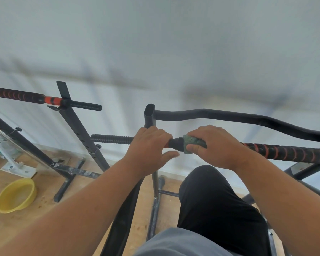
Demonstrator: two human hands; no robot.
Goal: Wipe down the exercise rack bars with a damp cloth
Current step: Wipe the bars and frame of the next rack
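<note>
Head view: right hand (216, 146) clamps the green cloth (193, 144) round the bar (284, 153); left hand (150, 145) grips it at nine o'clock. Best wipe toward three o'clock, squeezing firmly.

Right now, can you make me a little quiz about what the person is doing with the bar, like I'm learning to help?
1. True or false: the right hand holds the green cloth round the bar.
2. What is the left hand doing? A) gripping the same bar B) lifting the bowl C) hanging free
3. What colour is the bowl on the floor?

Key:
1. True.
2. A. It grips the bar just left of the cloth.
3. Yellow. It sits at the lower left, apart from the hands.
</note>
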